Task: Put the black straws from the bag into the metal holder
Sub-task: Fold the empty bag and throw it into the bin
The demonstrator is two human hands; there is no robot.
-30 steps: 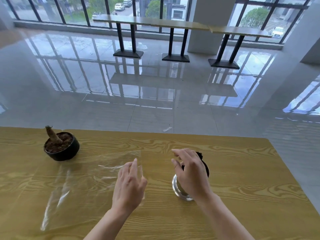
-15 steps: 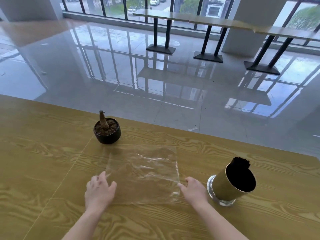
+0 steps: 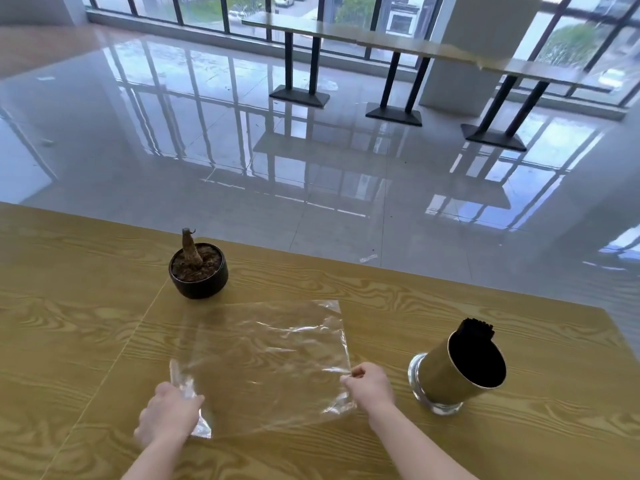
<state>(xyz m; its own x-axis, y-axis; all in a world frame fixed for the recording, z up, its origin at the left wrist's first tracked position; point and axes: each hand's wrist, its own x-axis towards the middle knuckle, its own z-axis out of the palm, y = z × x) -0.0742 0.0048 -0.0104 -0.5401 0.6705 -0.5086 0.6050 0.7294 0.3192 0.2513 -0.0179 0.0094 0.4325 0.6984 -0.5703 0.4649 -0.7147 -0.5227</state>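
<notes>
A clear plastic bag (image 3: 266, 358) lies flat and empty on the wooden table (image 3: 381, 306). My left hand (image 3: 166, 415) pinches its near left corner, which is lifted and crumpled. My right hand (image 3: 369, 384) pinches the bag's near right edge. To the right stands the shiny metal holder (image 3: 453, 375) on a glass-like base. The tips of the black straws (image 3: 475, 328) stick out above its far rim as one tight bundle.
A small black pot (image 3: 199, 271) with soil and a brown stump stands just beyond the bag on the left. The table's far edge runs diagonally behind the pot and holder. Beyond it lies a glossy tiled floor with high tables by the windows.
One second ago my right hand was on the holder and my left hovered over the bag. Both hands have since come down onto the bag and closed on its near corners. The view has swung left.
</notes>
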